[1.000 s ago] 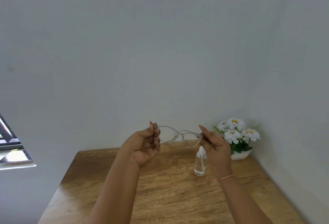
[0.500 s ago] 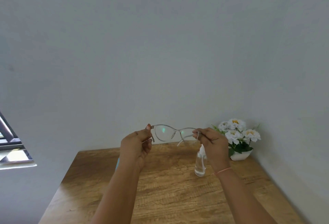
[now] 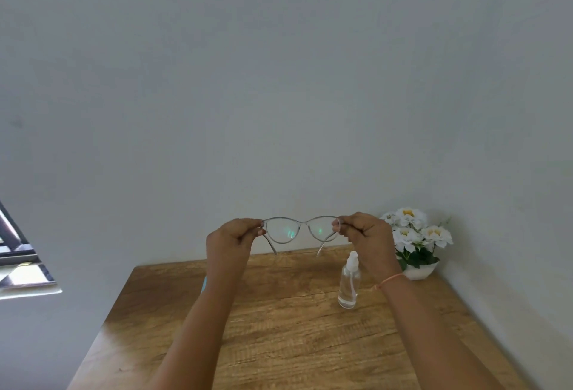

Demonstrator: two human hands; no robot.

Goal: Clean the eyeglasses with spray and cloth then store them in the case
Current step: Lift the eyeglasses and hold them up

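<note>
small blue thing, too hidden to name, peeking out behind the left arm, window getting cut by the left edge, table running off the bottom, pot hiding behind the right wrist

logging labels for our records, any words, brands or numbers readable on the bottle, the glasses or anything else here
No text can be read anywhere in this view.
Spray bottle: clear, no label visible.
Eyeglasses: no brand mark can be made out, only greenish reflections on the lenses.
Flower pot: plain white, no print visible.
</note>
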